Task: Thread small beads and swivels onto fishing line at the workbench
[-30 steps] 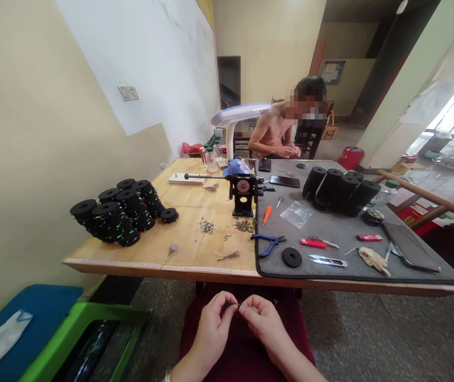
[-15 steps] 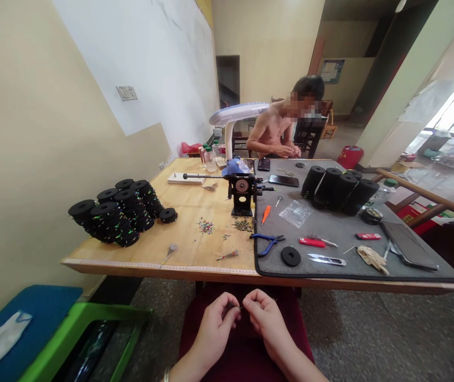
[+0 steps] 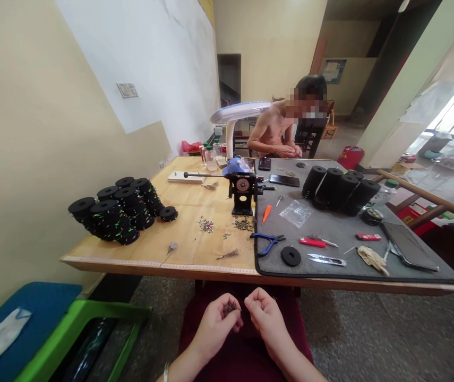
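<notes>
Below the table's front edge, over dark red cloth, my left hand (image 3: 215, 324) is curled with thumb bent in. Small dark bits (image 3: 230, 307) show inside its fingers, too small to name. My right hand (image 3: 267, 319) is closed in a pinch just beside it, a narrow gap between the two. What sits in that pinch, if anything, cannot be made out. Nearest on the table are a thin bundle with red (image 3: 227, 254), blue-handled pliers (image 3: 266, 243), a black foam spool (image 3: 291, 256) and thread snips (image 3: 327, 260).
Wound black foam spools (image 3: 117, 212) stand at left, plain black rolls (image 3: 340, 190) at right. A black winding device (image 3: 242, 193) and white lamp (image 3: 230, 132) occupy the middle. Small beads (image 3: 206, 224) lie loose. Across the table sits another person (image 3: 278, 132). A green stool (image 3: 71, 329) is at left.
My hands have drawn slightly apart. The left has turned a little, so the dark bits in its fingers now show. The right stays pinched.
</notes>
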`<state>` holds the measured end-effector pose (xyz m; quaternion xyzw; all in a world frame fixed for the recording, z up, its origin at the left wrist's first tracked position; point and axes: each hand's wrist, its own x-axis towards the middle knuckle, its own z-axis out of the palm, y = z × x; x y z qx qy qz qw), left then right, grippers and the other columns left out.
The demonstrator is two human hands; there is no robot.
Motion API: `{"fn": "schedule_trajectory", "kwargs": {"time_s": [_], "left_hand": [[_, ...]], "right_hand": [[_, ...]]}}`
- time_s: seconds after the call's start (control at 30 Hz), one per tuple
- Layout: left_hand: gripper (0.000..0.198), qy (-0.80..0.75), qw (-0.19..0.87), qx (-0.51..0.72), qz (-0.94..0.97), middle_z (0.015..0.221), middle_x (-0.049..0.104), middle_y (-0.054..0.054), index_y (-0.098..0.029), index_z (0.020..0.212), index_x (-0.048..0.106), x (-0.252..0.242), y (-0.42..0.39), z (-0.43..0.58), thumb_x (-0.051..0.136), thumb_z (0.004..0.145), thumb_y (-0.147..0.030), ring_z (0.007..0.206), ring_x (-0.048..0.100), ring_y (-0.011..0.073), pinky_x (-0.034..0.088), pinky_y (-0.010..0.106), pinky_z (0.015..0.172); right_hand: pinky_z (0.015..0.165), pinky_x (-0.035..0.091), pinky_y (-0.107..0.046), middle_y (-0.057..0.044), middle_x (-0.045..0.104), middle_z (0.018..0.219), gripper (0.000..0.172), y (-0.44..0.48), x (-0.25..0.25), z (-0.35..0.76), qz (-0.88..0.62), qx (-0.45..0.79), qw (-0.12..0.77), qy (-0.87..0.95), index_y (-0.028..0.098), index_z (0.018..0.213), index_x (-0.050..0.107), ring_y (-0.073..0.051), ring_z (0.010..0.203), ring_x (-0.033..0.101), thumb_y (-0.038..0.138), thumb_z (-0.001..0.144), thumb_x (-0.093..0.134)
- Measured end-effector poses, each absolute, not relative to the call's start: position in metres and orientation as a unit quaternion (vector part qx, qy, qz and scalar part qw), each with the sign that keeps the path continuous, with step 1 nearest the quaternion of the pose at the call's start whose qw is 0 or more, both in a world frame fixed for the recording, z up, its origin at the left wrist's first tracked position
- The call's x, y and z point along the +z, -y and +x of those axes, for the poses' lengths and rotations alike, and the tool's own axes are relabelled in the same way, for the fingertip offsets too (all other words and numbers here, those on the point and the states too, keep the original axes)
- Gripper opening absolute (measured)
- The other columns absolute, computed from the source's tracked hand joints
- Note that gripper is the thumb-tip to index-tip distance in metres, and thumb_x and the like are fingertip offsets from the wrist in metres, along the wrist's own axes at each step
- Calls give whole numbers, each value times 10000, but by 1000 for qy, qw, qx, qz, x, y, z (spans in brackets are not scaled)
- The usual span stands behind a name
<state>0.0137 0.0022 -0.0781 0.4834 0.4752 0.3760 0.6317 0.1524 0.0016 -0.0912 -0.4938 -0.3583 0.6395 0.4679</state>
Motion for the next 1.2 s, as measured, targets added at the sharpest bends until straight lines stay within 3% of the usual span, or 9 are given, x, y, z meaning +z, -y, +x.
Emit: {"fn": "schedule_trajectory", "kwargs": {"time_s": [0.2,0.47,0.63,0.83,1.2], "left_hand": [[112,-523,517,386,557,596,574,-8,-168,652,571,-83,-2,12,586,731,-246,557,504,124,403,218,531],[153,-519,516,377,568,692,662,32,-166,694,669,-77,-3,9,633,746,-305,676,578,174,441,248,635],[210,-513,564,390,517,640,540,-31,-181,862,643,-75,-5,6,603,779,-369,556,458,113,372,207,520],[199,-507,579,409,491,650,507,-33,-174,793,612,-77,-6,8,596,780,-372,568,435,106,357,203,523],[178,-532,551,490,416,541,374,-85,-178,771,586,-83,-13,-4,583,772,-356,473,348,75,288,178,447]], "right_hand": [[399,121,-199,131,293,415,404,-2,-93,151,-485,652,444,378,211,653,412,-46,383,189,538,682,649],[425,152,-208,103,359,450,329,0,-89,153,-492,667,396,396,199,681,462,-62,417,235,492,722,606],[453,171,-217,93,350,477,264,0,-82,155,-490,642,389,444,190,606,473,-67,452,234,380,695,634],[452,190,-221,82,374,468,99,0,-81,155,-521,589,376,490,199,563,461,-74,448,262,196,630,534],[399,181,-199,102,353,416,82,0,-97,158,-541,595,418,422,213,585,422,-59,378,249,220,639,483]]}}
